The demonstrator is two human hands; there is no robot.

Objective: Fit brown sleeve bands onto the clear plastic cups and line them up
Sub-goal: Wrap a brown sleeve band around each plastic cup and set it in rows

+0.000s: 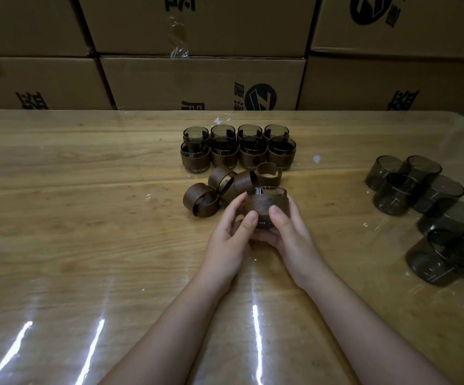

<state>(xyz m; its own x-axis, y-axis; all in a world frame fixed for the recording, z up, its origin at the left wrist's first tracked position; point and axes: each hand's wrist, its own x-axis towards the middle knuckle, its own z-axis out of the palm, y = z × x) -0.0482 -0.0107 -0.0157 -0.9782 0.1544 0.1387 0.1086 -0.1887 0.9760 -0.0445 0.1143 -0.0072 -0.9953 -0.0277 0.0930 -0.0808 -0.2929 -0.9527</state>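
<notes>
Between both sets of fingertips, left hand [229, 232] and right hand [290, 232] grip a cup [266, 208] with its brown band [264, 207] nearly seated, so I'd guess next it joins the finished rows [239, 150] just beyond.

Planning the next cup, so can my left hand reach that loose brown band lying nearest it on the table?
Probably yes. The loose band lies close beside the left hand with only bare table between, but that hand grips the banded cup and must let go first.
</notes>
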